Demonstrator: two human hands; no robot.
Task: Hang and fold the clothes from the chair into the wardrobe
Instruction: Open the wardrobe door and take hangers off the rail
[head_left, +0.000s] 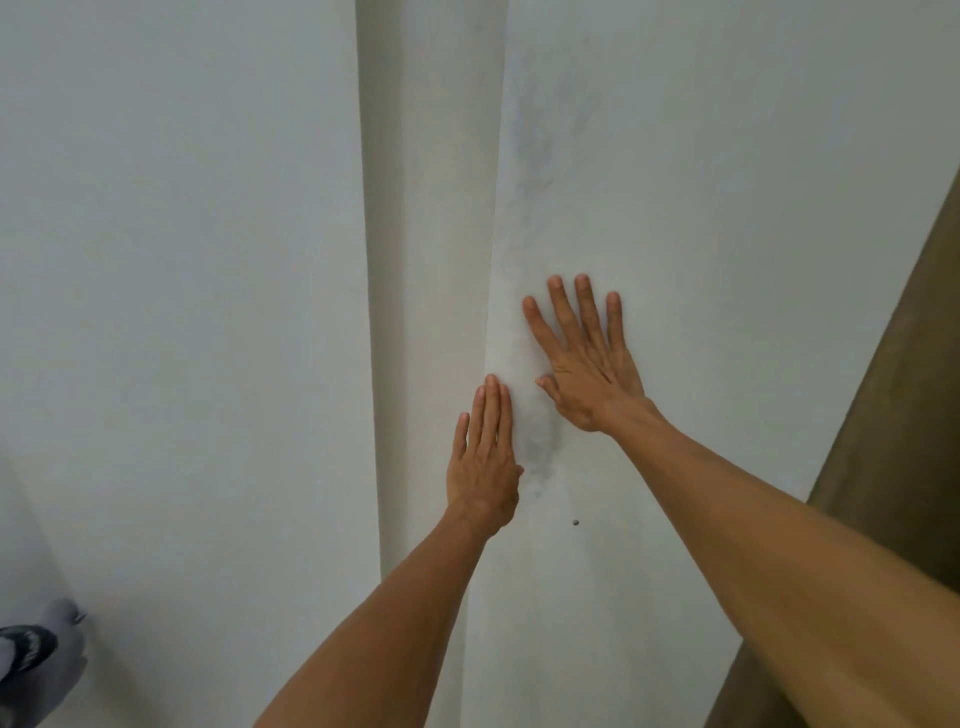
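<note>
Two white wardrobe door panels fill the view, a left one (182, 312) and a right one (727, 208), which stands nearer to me. Between them runs a recessed vertical strip (431, 260). My right hand (587, 358) lies flat on the right panel with fingers spread. My left hand (485, 462) rests flat along that panel's left edge, fingers together and pointing up. Neither hand holds anything. Grey smudges mark the panel between the hands. No clothes or chair are in view.
A small dark hole or keyhole (575, 522) sits on the right panel below the hands. A grey object with a dark striped part (36, 654) shows at the bottom left. A brown surface (893, 467) borders the right side.
</note>
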